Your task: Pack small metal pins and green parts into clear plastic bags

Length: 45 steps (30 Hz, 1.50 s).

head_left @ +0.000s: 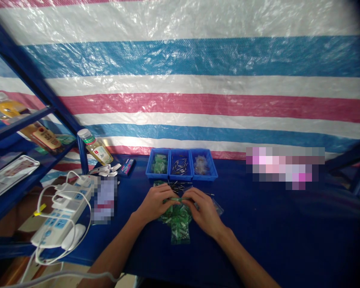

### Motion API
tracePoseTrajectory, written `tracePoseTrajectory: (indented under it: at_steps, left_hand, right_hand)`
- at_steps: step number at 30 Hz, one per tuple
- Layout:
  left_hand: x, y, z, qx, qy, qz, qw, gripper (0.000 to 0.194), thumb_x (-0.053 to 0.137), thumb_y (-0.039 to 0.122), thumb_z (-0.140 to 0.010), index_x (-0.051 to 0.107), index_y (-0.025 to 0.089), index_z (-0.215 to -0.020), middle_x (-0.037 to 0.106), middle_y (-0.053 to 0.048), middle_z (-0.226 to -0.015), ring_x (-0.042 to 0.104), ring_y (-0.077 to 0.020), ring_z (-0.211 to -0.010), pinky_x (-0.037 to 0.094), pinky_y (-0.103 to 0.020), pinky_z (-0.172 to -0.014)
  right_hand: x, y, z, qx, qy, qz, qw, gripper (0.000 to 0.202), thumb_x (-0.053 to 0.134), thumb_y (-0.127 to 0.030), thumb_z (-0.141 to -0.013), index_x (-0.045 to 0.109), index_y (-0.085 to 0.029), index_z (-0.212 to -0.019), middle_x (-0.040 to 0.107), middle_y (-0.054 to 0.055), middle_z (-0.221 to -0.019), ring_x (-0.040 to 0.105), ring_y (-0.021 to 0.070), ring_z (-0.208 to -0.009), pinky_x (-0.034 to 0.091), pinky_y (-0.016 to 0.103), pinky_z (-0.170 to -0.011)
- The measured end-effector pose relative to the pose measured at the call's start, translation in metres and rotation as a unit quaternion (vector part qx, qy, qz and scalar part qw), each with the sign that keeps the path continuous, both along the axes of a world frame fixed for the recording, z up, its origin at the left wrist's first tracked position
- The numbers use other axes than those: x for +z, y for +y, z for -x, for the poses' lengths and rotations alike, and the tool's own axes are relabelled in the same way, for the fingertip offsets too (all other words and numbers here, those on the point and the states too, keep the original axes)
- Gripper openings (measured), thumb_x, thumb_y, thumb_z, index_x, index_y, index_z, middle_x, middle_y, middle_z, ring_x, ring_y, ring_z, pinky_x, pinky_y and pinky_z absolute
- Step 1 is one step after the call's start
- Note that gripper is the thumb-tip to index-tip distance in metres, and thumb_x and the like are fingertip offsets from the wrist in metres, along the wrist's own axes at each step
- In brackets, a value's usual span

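Observation:
Between my two hands a small green plastic bag (177,199) is stretched, pinched at its left by my left hand (156,203) and at its right by my right hand (204,209). Below them lies a pile of green plastic bags (180,230), some with small metallic pieces inside. Just beyond my fingertips, several thin dark metal rods (177,186) are scattered on the table. Some clear plastic bags (218,207) stick out beside my right hand, which partly covers them. What the stretched bag contains is too small to tell.
Three joined blue bins (169,177) stand behind my hands, holding green bags, metal rods and clear bags. At left are a white power strip (61,214) with cables, a drink bottle (95,147) and a small blue box (127,167). A striped plastic sheet (198,84) hangs behind the blue table (273,232).

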<state>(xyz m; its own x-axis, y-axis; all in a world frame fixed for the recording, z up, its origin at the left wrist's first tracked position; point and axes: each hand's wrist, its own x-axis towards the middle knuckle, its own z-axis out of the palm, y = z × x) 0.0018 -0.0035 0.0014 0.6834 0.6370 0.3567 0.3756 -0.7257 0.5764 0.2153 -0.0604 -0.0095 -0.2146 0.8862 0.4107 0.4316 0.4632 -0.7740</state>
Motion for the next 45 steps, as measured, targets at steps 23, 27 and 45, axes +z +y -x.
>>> tracePoseTrajectory:
  at_steps: [23, 27, 45]
  left_hand:
    - [0.003, -0.001, 0.000, 0.035, -0.043, 0.015, 0.998, 0.018, 0.067, 0.033, -0.094, 0.070, 0.016, -0.089, 0.068, -0.006, -0.083, 0.061, -0.0165, -0.079, 0.048, -0.028, -0.073]
    - [0.008, -0.002, 0.000, 0.028, -0.043, 0.015, 0.999, 0.016, 0.068, 0.032, -0.093, 0.072, 0.017, -0.093, 0.072, -0.007, -0.087, 0.063, -0.0174, -0.081, 0.049, -0.029, -0.076]
    - [-0.002, 0.000, 0.000, -0.004, -0.011, -0.006, 1.000, 0.010, 0.063, 0.021, -0.095, 0.072, 0.016, -0.093, 0.073, -0.006, -0.089, 0.064, -0.0171, -0.085, 0.049, -0.029, -0.079]
  right_hand:
    - [-0.003, -0.001, -0.002, -0.026, 0.012, 0.013, 1.000, 0.016, 0.058, -0.028, -0.099, 0.066, -0.022, -0.086, 0.064, 0.004, -0.083, 0.061, 0.0196, -0.077, 0.048, 0.031, -0.071]
    - [0.000, -0.002, -0.003, -0.026, 0.022, 0.010, 0.999, 0.016, 0.059, -0.024, -0.099, 0.068, -0.022, -0.085, 0.063, 0.002, -0.080, 0.061, 0.0178, -0.074, 0.045, 0.029, -0.068]
    - [-0.004, 0.000, 0.002, 0.020, -0.004, -0.011, 1.000, 0.011, 0.057, -0.018, -0.099, 0.067, -0.023, -0.098, 0.068, 0.006, -0.098, 0.064, 0.0206, -0.092, 0.051, 0.032, -0.083]
